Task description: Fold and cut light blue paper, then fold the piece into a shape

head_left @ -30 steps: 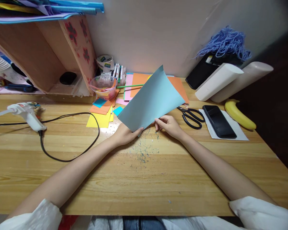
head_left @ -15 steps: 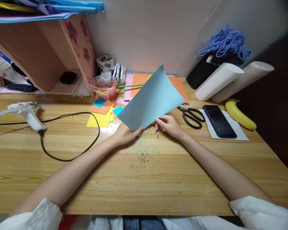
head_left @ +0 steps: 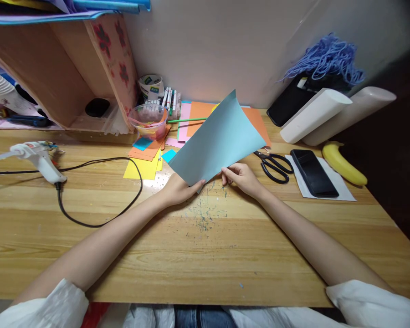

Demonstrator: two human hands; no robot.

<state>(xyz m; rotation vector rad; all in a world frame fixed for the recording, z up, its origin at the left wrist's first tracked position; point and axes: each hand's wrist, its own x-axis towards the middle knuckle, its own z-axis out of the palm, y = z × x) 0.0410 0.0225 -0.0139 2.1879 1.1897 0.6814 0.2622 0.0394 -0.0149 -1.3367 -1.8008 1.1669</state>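
A light blue sheet of paper [head_left: 222, 136] is held up at a slant above the middle of the table, its far corner curling upward. My left hand [head_left: 179, 189] grips its lower left edge, thumb on top and the other fingers hidden beneath. At the lower right edge, my right hand [head_left: 241, 177] pinches the paper between thumb and curled fingers. Black-handled scissors [head_left: 276, 167] lie just right of the sheet, blades partly covered by it. Behind it are orange paper sheets [head_left: 256, 123] and a green stick [head_left: 187, 120].
A white glue gun [head_left: 41, 159] with a looping black cable [head_left: 140, 191] lies at left. Colored paper pieces [head_left: 140, 167] sit below a clear plastic bowl [head_left: 148, 123]. At right are a phone [head_left: 314, 173], a banana [head_left: 343, 164] and white rolls [head_left: 316, 114]. A pink box [head_left: 112, 73] stands back left.
Both hands keep the same hold on the blue paper, which stays at nearly the same slant. The whole view has shifted slightly.
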